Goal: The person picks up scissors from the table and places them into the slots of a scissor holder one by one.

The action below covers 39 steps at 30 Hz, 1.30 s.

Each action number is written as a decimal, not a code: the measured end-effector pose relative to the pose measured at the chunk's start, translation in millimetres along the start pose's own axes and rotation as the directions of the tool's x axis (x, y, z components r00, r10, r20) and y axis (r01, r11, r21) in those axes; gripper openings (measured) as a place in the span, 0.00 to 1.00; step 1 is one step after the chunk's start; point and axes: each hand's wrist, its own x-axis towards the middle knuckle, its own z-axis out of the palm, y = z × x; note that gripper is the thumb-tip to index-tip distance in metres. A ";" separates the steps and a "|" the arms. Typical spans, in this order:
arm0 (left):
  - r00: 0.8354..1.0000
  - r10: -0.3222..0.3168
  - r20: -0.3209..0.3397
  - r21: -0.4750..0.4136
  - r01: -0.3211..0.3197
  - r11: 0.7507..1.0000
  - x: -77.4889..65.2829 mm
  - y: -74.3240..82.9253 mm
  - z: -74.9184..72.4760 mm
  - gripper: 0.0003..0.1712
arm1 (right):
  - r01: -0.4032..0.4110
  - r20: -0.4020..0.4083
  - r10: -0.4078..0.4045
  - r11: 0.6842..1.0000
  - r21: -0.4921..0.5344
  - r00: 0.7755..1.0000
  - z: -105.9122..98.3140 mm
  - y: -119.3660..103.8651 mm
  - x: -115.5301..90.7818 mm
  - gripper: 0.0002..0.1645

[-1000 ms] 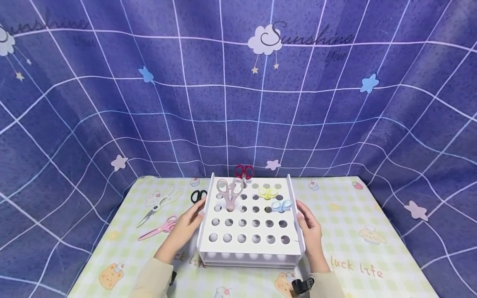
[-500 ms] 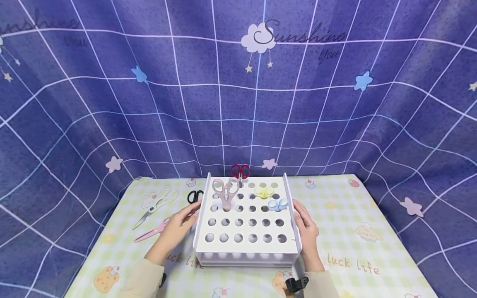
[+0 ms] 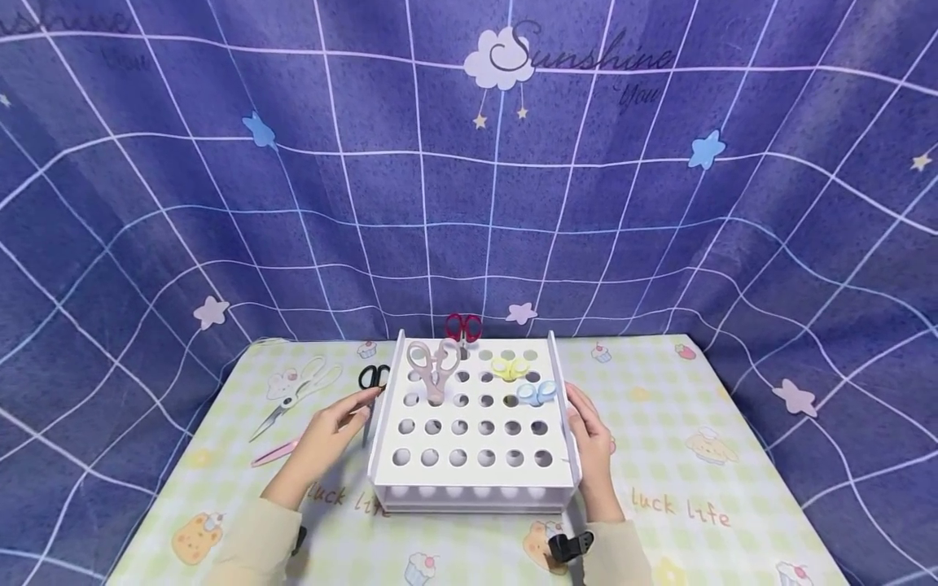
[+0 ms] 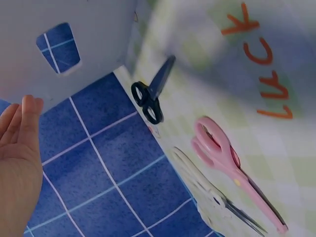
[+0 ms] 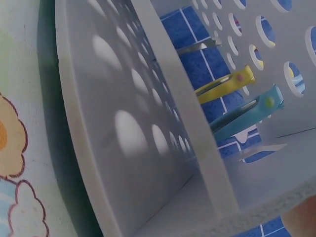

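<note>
A white two-tier rack [image 3: 472, 442] with rows of round holes stands in the middle of the table. Red scissors [image 3: 463, 327], mauve scissors [image 3: 435, 374], yellow scissors [image 3: 510, 368] and blue scissors [image 3: 536, 393] sit in its holes, handles up. My left hand [image 3: 318, 435] is beside the rack's left panel, fingers extended; the left wrist view shows its fingers [image 4: 29, 121] straight and holding nothing. Against the right panel rests my right hand [image 3: 593, 456], mostly out of the right wrist view. Below the top tier, the yellow and blue blade parts [image 5: 252, 113] show.
Left of the rack lie black scissors [image 4: 148, 98], pink scissors [image 4: 227, 158] and white-handled scissors [image 3: 296, 395]. A patterned cloth [image 3: 703, 480] covers the table. Behind it hangs a blue grid curtain [image 3: 586, 212].
My left hand has drawn slightly away from the rack's left side, uncovering more of the black scissors and covering the pink handles. The head view has shifted; the rack keeps its place on the cloth.
</note>
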 end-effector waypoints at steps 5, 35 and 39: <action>0.999 0.037 -0.005 0.024 -0.037 0.999 5.1 -8.6 -7.6 0.23 | 0.045 0.012 -0.045 0.999 0.010 0.999 -0.2 2.8 2.2 0.20; 1.000 -0.004 -0.008 0.264 0.006 0.965 50.6 -61.8 -78.0 0.25 | 0.002 0.001 -0.002 1.000 -0.018 1.000 -2.4 2.1 0.4 0.20; 1.000 -0.020 -0.003 0.270 0.020 0.963 49.9 -66.4 -83.7 0.23 | -0.005 0.009 0.005 1.000 -0.017 1.000 -2.5 1.9 -0.3 0.20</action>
